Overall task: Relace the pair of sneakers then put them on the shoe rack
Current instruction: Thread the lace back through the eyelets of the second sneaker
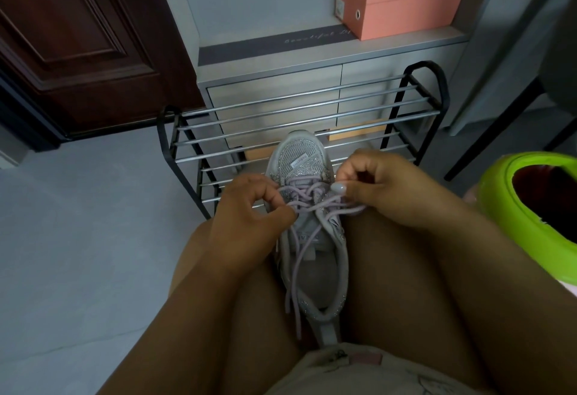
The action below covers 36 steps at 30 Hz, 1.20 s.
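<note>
Both hands, left (249,207) and right (371,185), are pinching lace (312,204) over the sneaker (309,238); fingers should be pulling evenly.

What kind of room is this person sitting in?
Most likely a home entryway. A dark wooden door stands at the left, a metal shoe rack sits against a grey cabinet, and pink shoe boxes are stacked on it. The person laces a sneaker held between their knees.
</note>
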Tool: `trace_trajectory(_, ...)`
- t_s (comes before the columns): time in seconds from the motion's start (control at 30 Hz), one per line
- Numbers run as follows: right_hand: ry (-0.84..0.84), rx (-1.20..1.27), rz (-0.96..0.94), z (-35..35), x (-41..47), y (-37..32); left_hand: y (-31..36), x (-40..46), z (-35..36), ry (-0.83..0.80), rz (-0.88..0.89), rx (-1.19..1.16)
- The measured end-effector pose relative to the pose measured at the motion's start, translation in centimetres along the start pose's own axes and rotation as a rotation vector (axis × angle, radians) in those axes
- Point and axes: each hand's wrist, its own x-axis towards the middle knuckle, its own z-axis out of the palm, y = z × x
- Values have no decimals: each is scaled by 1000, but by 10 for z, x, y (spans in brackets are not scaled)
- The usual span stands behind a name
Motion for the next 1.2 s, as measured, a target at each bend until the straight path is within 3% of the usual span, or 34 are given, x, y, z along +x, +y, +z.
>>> trace_trajectory(0.27,-114,-228,-29,22,6,-11,0,0,2,-4,16,15)
trace_trajectory(0.37,-112,-34,17,12,4,-7,0,-1,0,1,-2,13)
trace_trajectory(0.47,8,320,99,-1,-1,1,1,-1,-2,8,-14,-7)
trace_trajectory(0.53,66,383,106,-4,-3,3,0,-1,-1,-1,-7,-6)
trace_trajectory(0.83,-82,-132,-34,21,6,-7,3,-3,0,-8,9,-10)
trace_trajectory(1.2,21,90,76,10,0,3,4,-1,-1,-18,58,-42)
